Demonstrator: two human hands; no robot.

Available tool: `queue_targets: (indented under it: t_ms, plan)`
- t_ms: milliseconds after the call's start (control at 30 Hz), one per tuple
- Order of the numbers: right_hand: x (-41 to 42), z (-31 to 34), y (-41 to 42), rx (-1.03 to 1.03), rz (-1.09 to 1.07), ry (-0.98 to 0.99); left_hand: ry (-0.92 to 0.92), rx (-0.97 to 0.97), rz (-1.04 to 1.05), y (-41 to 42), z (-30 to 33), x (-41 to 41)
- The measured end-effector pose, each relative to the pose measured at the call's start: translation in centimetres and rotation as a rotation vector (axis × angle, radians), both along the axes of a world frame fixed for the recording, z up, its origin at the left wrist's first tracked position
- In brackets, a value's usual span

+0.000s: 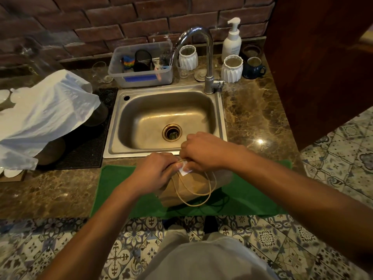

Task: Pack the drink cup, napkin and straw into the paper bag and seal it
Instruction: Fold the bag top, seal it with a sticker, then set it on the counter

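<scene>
Currently both my hands are pinched together on the folded top of the paper bag (191, 186): left hand (155, 172) clamps the fold from the left, right hand (203, 152) presses from the right, w/ a small white sticker (184, 168) between the fingertips, half on the paper. Bag stands on the green mat (121, 190) at the bench (254, 118) edge, just in front of the sink (167, 118). Cup, napkin, straw not visible; presumably inside, can't confirm. Handling judgement: kraft paper is light, creases easily, will tear if yanked; contents prob. top-heavy w/ liquid, so keep it upright. Best hold is the folded top or the twine handles (201, 190), which hang loose down the front. Sticker is thin, tacky, needs firm flat pressure. Surface: mat is fuzzy, gives grip; marbled stone bench around it is glossy. Room: brick wall (101, 21) behind, tap (207, 57), soap pump bottle (232, 41), patterned tile floor (70, 249).
</scene>
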State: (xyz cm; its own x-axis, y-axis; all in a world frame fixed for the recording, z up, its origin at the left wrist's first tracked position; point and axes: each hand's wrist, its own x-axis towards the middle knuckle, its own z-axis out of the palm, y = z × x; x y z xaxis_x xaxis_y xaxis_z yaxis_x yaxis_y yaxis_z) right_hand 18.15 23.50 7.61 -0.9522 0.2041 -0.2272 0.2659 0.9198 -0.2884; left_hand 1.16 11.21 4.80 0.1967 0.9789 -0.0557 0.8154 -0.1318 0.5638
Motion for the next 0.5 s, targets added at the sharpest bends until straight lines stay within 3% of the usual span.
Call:
queue_targets:
  t_ms: [500]
  plan:
    - [1.3,-0.2,0.8,-0.272,-0.146,0.051,0.008,-0.010,0.026,0.5,0.2,0.3]
